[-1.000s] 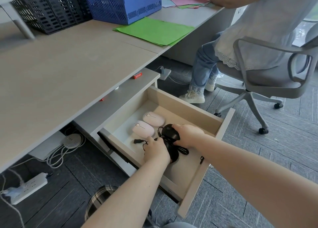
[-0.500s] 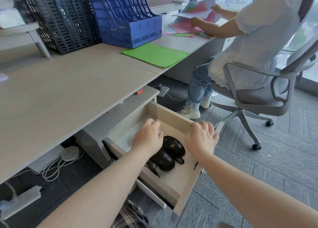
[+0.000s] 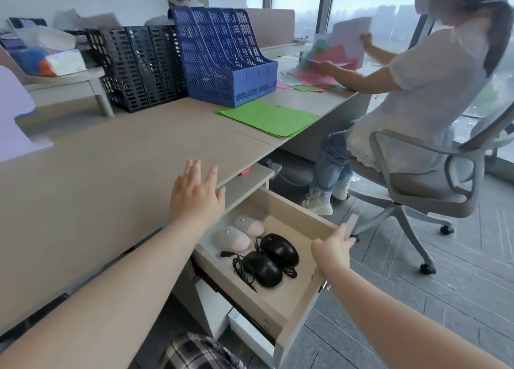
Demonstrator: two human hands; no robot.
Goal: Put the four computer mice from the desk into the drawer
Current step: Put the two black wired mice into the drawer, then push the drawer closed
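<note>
Four mice [image 3: 260, 253] lie in open drawer [image 3: 294, 310]. Right hand [image 3: 332, 250] grips drawer's front edge; left hand [image 3: 196, 196] spread, empty, over worktop [image 3: 97, 174].

Matt pale wood-grain laminate on the desk [image 3: 116, 157] under the left hand [image 3: 194, 199]. Same smooth light wood look inside the drawer [image 3: 289, 299] gripped at its front by the right hand [image 3: 332, 250]. Between the hands, glossy black plastic on two mice [image 3: 274, 256], satin pale pink plastic on two more [image 3: 239, 232]. Beyond the hands, matt green paper [image 3: 267, 117], perforated blue plastic file rack [image 3: 222, 59].
</note>
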